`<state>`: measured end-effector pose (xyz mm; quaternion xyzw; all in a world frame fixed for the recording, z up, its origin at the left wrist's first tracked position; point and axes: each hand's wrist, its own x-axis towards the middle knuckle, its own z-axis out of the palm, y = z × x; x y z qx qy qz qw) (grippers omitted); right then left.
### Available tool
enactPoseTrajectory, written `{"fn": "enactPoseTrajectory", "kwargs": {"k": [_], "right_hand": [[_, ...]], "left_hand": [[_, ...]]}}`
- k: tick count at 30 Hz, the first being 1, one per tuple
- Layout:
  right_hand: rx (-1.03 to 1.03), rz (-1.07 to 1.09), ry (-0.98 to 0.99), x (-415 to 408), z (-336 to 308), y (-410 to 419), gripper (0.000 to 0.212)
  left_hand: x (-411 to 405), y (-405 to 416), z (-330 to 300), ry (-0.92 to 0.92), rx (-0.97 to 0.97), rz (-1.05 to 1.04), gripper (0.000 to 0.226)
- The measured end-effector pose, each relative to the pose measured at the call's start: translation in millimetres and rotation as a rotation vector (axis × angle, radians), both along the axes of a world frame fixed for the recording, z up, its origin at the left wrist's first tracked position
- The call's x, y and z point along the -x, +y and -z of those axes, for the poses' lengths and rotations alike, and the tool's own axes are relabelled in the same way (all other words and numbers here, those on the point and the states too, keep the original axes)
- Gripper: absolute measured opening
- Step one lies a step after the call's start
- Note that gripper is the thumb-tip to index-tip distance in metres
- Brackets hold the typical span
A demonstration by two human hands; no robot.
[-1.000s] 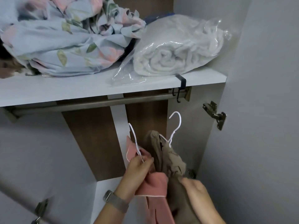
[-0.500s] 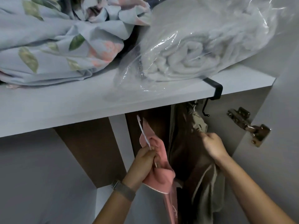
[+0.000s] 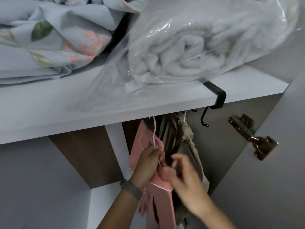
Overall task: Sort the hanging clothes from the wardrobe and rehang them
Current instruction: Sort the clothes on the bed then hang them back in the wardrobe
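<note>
Shelf [image 3: 49, 116] hides the rail, so hooking is blind. Tan garment [image 3: 178, 139] hangs under shelf, R of pink garment [image 3: 158, 200]. L hand [image 3: 148, 161] closed on pink garment + white hanger wire [image 3: 154, 134]; hook top out of sight. R hand [image 3: 183, 174] blurred, fingers loosely open, touching pink cloth. Best: raise hook by feel, R hand steadies cloth.

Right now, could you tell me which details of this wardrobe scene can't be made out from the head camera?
- Head view: the shelf hides the rail, so whether the pink garment or beige garment hangs on it is unclear.
- The white hanger hook runs up behind the shelf edge.
- The right hand is motion-blurred; its grip is unreadable.
- The left hand covers the hanger's lower part.
- Both garments are cut off by the bottom edge.
</note>
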<state>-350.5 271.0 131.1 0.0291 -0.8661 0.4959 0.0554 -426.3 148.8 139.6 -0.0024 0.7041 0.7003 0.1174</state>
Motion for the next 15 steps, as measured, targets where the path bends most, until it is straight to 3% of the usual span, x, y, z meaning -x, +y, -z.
{"fn": "enactPoseTrajectory", "kwargs": {"k": [2, 5, 11, 15], "right_hand": [[-0.131, -0.099, -0.046, -16, 18, -12, 0.040], [-0.173, 0.021, 0.027, -16, 33, -9, 0.052], [-0.064, 0.157, 0.177, 21, 3, 29, 0.048], [-0.124, 0.280, 0.211, 68, -18, 56, 0.035]], "left_hand": [[1, 8, 2, -0.050, -0.029, 0.003, 0.023], [0, 18, 1, -0.046, -0.045, 0.013, 0.017], [14, 15, -12, 0.276, 0.237, 0.036, 0.015], [9, -11, -10, 0.188, 0.236, 0.019, 0.020]]}}
